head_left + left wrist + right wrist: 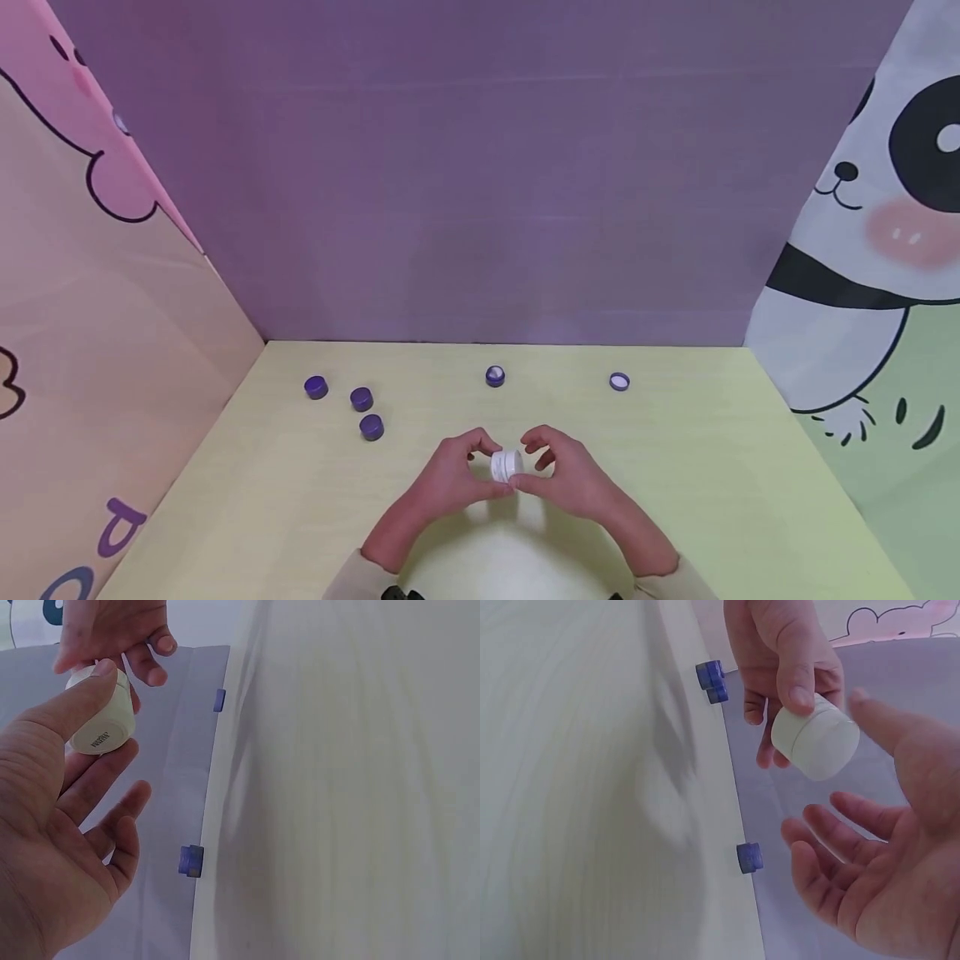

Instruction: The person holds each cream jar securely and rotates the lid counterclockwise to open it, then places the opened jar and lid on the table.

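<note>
A small white lidded jar [506, 466] is held tilted on its side above the table, in front of the person. My left hand [459, 471] pinches it between thumb and fingers; dark print marks the jar's base [103, 740] in the left wrist view. On the jar's other side, my right hand [567, 477] has its thumb right at the lid [831, 750]. The right fingers [840, 832] spread loosely away from the lid, without wrapping it.
Three purple round containers [371, 427] stand on the left of the pale table [750, 500]. Farther back are a purple round piece with a pale top [495, 376] and a purple-rimmed white disc [619, 381]. Printed cloth walls [510, 208] enclose the table.
</note>
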`<state>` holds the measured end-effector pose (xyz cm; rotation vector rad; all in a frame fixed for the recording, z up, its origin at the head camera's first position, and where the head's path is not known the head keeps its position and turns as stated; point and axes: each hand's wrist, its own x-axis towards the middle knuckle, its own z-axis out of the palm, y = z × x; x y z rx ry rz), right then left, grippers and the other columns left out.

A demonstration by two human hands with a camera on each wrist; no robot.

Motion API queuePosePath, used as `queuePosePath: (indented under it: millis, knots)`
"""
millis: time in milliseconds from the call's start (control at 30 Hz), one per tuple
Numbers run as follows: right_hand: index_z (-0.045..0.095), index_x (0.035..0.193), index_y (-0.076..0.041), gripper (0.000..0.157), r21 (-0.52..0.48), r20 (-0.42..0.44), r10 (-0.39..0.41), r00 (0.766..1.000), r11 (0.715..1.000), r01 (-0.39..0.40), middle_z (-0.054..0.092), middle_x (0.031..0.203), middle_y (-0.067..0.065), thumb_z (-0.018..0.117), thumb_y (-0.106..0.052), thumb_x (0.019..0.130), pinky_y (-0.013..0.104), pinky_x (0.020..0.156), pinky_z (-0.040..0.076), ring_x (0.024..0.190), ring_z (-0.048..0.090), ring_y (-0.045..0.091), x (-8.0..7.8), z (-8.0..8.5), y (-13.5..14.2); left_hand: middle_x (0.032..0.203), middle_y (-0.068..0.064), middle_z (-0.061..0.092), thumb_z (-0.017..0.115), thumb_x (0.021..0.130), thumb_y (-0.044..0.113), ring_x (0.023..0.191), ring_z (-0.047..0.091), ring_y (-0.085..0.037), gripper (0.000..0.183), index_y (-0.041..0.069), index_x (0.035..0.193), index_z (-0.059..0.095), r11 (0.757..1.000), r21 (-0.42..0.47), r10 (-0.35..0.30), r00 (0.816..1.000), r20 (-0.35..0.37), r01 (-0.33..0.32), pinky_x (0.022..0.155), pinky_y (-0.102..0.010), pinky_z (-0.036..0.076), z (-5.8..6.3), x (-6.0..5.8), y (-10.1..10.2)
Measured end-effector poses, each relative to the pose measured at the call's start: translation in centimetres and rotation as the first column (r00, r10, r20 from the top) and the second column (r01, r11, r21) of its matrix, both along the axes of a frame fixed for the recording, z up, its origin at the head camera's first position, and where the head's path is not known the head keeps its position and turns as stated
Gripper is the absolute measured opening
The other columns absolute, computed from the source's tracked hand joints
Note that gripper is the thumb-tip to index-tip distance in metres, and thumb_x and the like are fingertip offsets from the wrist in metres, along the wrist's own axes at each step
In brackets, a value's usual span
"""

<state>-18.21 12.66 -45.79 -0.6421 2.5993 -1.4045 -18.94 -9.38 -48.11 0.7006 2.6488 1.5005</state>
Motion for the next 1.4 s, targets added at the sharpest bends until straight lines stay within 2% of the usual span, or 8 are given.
queuePosePath:
  millis: [167, 300, 433, 600, 867, 1067, 1200, 1400]
  knots:
    - [0.062, 0.109, -0.007, 0.042, 0.086, 0.013, -0.073, 0.997, 0.994, 0.071, 0.063, 0.097, 0.002, 0.055, -0.047, 0.097, 0.033, 0.067, 0.048, 0.079, 0.057, 0.016, -0.1, 0.2, -0.2, 0.097, 0.016, 0.065, 0.089, 0.069, 0.032, 0.095, 0.060, -0.010, 0.039, 0.025, 0.096, 0.062, 1.000, -0.015, -0.005, 1.000, -0.006, 0.005, 0.087, -0.041, 0.043, 0.1, 0.0, 0.0]
    - [0.068, 0.085, -0.013, 0.061, 0.194, 0.026, -0.117, 0.993, 0.975, 0.110, 0.061, 0.077, -0.003, 0.033, -0.061, 0.099, 0.033, 0.063, 0.044, 0.068, 0.053, 0.013, -0.3, 0.5, -0.3, 0.098, 0.015, 0.065, 0.089, 0.069, 0.030, 0.096, 0.061, -0.015, 0.040, 0.024, 0.096, 0.062, 1.000, -0.016, -0.005, 1.000, 0.001, 0.005, 0.089, -0.043, 0.043, 0.7, 0.1, 0.1]
    - [0.066, 0.072, -0.013, 0.070, 0.231, 0.037, -0.126, 0.991, 0.966, 0.114, 0.057, 0.065, -0.004, 0.028, -0.065, 0.098, 0.033, 0.058, 0.041, 0.060, 0.050, 0.014, -0.3, 1.0, -0.5, 0.099, 0.014, 0.066, 0.089, 0.069, 0.030, 0.098, 0.062, -0.023, 0.040, 0.023, 0.097, 0.061, 1.000, -0.005, 0.002, 1.000, 0.003, -0.002, 0.090, -0.047, 0.042, 1.3, 0.2, 0.3]
    - [0.065, 0.070, -0.014, 0.064, 0.218, 0.052, -0.154, 0.987, 0.966, 0.139, 0.056, 0.063, -0.005, 0.034, -0.063, 0.098, 0.031, 0.054, 0.040, 0.057, 0.049, 0.014, 0.2, 1.7, -0.7, 0.098, 0.014, 0.065, 0.089, 0.069, 0.031, 0.098, 0.061, -0.026, 0.039, 0.024, 0.096, 0.061, 1.000, -0.012, -0.003, 1.000, 0.012, 0.003, 0.090, -0.047, 0.042, 1.9, 0.3, 0.4]
    - [0.066, 0.076, -0.012, 0.057, 0.203, 0.045, -0.135, 0.990, 0.972, 0.123, 0.056, 0.065, -0.005, 0.045, -0.061, 0.096, 0.030, 0.053, 0.038, 0.058, 0.046, 0.013, 0.4, 1.5, -0.4, 0.097, 0.016, 0.065, 0.088, 0.071, 0.029, 0.098, 0.061, -0.022, 0.037, 0.024, 0.095, 0.060, 1.000, -0.009, -0.023, 1.000, -0.010, 0.023, 0.090, -0.048, 0.042, 2.1, 0.5, 0.7]
    - [0.068, 0.084, -0.020, 0.039, 0.156, 0.012, -0.073, 0.997, 0.985, 0.070, 0.061, 0.075, -0.008, 0.054, -0.054, 0.094, 0.030, 0.058, 0.043, 0.069, 0.053, 0.012, 0.4, 1.2, -0.1, 0.094, 0.017, 0.066, 0.089, 0.070, 0.028, 0.096, 0.062, -0.024, 0.037, 0.024, 0.094, 0.061, 0.999, 0.033, -0.013, 1.000, 0.016, 0.013, 0.088, -0.052, 0.041, 1.8, 0.8, 0.8]
    - [0.069, 0.094, -0.021, 0.028, 0.099, 0.007, -0.027, 1.000, 0.995, 0.026, 0.063, 0.082, -0.009, 0.063, -0.048, 0.091, 0.030, 0.061, 0.047, 0.074, 0.056, 0.013, 0.3, 0.9, 0.2, 0.096, 0.017, 0.065, 0.089, 0.070, 0.030, 0.098, 0.061, -0.019, 0.038, 0.025, 0.096, 0.061, 1.000, 0.016, -0.003, 1.000, 0.002, 0.003, 0.088, -0.046, 0.042, 1.4, 0.8, 0.7]
    - [0.067, 0.100, -0.019, 0.023, 0.043, -0.017, 0.014, 1.000, 0.999, -0.014, 0.061, 0.083, -0.007, 0.073, -0.037, 0.086, 0.029, 0.063, 0.048, 0.075, 0.056, 0.013, 0.4, 0.5, 0.4, 0.096, 0.018, 0.065, 0.088, 0.070, 0.030, 0.098, 0.059, -0.009, 0.038, 0.025, 0.096, 0.061, 1.000, -0.005, 0.004, 1.000, -0.008, -0.004, 0.085, -0.040, 0.043, 1.1, 0.9, 0.7]
